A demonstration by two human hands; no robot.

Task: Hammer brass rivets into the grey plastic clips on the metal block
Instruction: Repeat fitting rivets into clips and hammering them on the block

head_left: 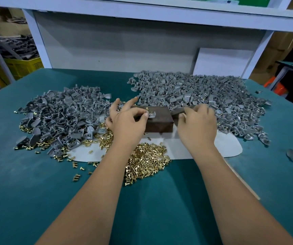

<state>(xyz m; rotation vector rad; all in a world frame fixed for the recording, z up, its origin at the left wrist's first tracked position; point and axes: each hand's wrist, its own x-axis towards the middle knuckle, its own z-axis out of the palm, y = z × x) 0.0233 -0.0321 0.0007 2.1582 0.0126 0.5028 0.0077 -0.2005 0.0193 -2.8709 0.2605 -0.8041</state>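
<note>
From the head view, you are seating a grey clip [150,115] with its brass rivet [147,109] on the metal block [159,121] at mid-bench [36,174]. Your left hand [128,122] pinches that clip, other fingers fanned. Your right hand [197,123] curls around a blurred tool, likely the hammer [177,112]. Next, I judge: clear your fingertips, then strike squarely.
</note>
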